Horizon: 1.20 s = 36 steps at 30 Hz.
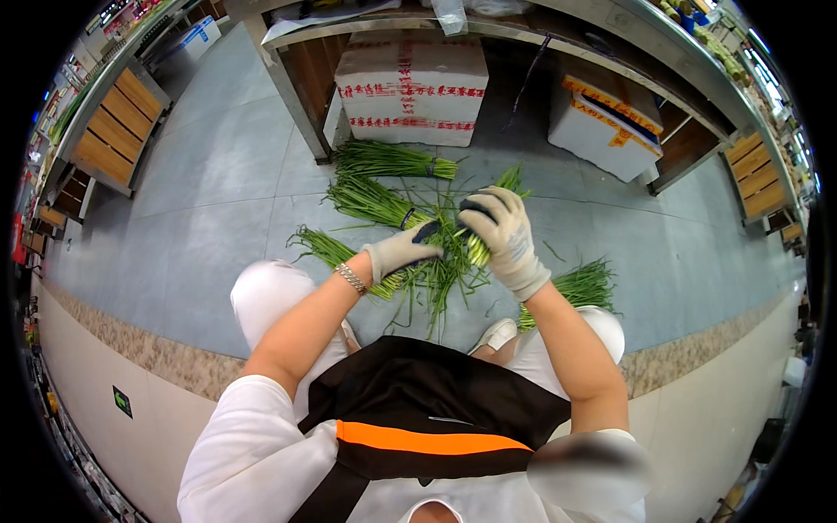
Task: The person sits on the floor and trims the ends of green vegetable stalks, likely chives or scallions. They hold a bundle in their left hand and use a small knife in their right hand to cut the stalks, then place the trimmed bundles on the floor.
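Both of my hands wear white gloves with dark palms. My right hand [501,228] is closed around a bunch of garlic chives [478,251], its pale stem ends pointing down and green tips showing above the glove. Close beside it, my left hand [404,252] has its fingers stretched out toward the same bunch, with nothing visibly gripped. Loose chive leaves [443,283] lie scattered below and between the hands. Two tied bundles, an upper bundle [384,160] and a lower bundle [370,197], rest on the floor beyond my left hand. Another pile of chives [327,247] lies partly under my left wrist.
More chives [582,286] lie on the floor by my right knee. Ahead, a white foam box [414,91] with red print and a second foam box [606,131] with orange tape stand beneath a metal-edged table [375,26]. Wooden-slatted stands [118,113] flank the aisle.
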Each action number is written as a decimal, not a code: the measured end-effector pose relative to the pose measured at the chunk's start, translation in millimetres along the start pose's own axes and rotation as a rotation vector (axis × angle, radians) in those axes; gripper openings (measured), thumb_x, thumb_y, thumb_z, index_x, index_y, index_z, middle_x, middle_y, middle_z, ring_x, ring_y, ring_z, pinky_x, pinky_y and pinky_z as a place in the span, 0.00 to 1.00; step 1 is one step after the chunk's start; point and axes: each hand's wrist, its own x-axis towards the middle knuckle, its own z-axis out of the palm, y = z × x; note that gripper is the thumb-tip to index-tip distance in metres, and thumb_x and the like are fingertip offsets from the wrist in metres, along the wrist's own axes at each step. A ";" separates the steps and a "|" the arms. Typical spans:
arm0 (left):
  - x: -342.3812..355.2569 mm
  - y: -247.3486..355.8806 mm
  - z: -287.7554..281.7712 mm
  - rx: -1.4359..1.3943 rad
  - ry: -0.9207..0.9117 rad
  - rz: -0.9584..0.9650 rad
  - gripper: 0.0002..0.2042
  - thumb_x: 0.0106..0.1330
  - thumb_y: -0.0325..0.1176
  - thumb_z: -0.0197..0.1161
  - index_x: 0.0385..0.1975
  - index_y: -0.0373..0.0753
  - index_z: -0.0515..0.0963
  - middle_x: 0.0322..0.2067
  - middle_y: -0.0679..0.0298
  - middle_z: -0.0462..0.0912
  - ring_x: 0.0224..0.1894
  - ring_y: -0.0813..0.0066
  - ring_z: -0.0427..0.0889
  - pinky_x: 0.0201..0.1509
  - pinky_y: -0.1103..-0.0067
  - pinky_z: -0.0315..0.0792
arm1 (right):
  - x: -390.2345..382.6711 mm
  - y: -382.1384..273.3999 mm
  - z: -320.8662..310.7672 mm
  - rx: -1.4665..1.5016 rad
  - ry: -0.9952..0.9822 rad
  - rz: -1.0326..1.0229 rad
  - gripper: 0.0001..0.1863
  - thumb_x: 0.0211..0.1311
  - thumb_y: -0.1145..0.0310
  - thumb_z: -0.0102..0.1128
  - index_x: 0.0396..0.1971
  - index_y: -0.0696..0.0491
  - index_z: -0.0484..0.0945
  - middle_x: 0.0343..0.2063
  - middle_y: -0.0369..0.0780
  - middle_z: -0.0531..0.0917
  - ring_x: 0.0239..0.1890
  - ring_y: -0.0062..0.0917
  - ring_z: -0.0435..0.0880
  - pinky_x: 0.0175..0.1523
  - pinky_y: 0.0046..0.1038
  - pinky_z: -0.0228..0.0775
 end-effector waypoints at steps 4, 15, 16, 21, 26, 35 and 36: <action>-9.8 27.4 -3.4 -0.024 -0.270 0.445 0.23 0.64 0.30 0.57 0.60 0.40 0.63 0.54 0.60 0.71 0.57 0.69 0.70 0.63 0.73 0.64 | -4.9 -20.6 7.3 -0.073 -0.044 -0.194 0.14 0.42 0.66 0.62 0.34 0.39 0.78 0.47 0.36 0.77 0.52 0.33 0.73 0.62 0.45 0.63; -28.9 3.9 19.0 0.069 -0.292 0.327 0.18 0.71 0.30 0.40 0.60 0.37 0.63 0.54 0.59 0.72 0.55 0.67 0.72 0.60 0.74 0.67 | -24.7 -42.3 39.6 -0.039 -0.302 -0.439 0.11 0.46 0.63 0.60 0.33 0.37 0.80 0.52 0.33 0.75 0.58 0.31 0.70 0.65 0.44 0.60; -30.8 7.2 12.2 0.554 -0.224 0.493 0.18 0.71 0.31 0.41 0.59 0.37 0.64 0.53 0.60 0.73 0.55 0.67 0.72 0.61 0.73 0.67 | -23.3 -44.0 38.4 -0.040 -0.296 -0.410 0.12 0.46 0.63 0.60 0.34 0.37 0.80 0.52 0.34 0.75 0.58 0.32 0.70 0.65 0.44 0.60; -23.1 13.6 -16.7 -1.031 -0.123 -0.015 0.16 0.64 0.27 0.54 0.50 0.29 0.71 0.49 0.54 0.77 0.45 0.66 0.80 0.49 0.73 0.76 | -20.0 -58.8 20.5 0.143 -0.281 -0.241 0.19 0.45 0.67 0.62 0.43 0.46 0.79 0.47 0.42 0.77 0.52 0.38 0.74 0.58 0.42 0.67; -30.6 40.8 -30.9 -1.025 -0.066 0.128 0.15 0.63 0.26 0.54 0.49 0.27 0.68 0.48 0.51 0.77 0.43 0.61 0.82 0.40 0.69 0.81 | -67.2 -80.5 38.0 0.608 -0.730 0.102 0.19 0.51 0.66 0.60 0.44 0.54 0.75 0.40 0.44 0.79 0.44 0.39 0.78 0.48 0.37 0.71; -26.6 27.6 1.0 -0.942 -0.138 0.166 0.16 0.62 0.22 0.59 0.49 0.32 0.69 0.44 0.58 0.77 0.46 0.67 0.78 0.53 0.71 0.74 | -37.9 -61.1 53.6 0.539 -0.906 0.199 0.18 0.54 0.60 0.59 0.42 0.54 0.76 0.33 0.48 0.81 0.40 0.43 0.80 0.47 0.39 0.70; -26.8 28.1 -1.6 -0.994 -0.154 0.167 0.15 0.62 0.22 0.59 0.49 0.32 0.69 0.44 0.58 0.77 0.46 0.67 0.78 0.53 0.71 0.74 | -34.8 -59.0 45.2 0.581 -1.018 0.230 0.18 0.53 0.59 0.60 0.41 0.54 0.77 0.32 0.48 0.81 0.40 0.43 0.80 0.47 0.39 0.71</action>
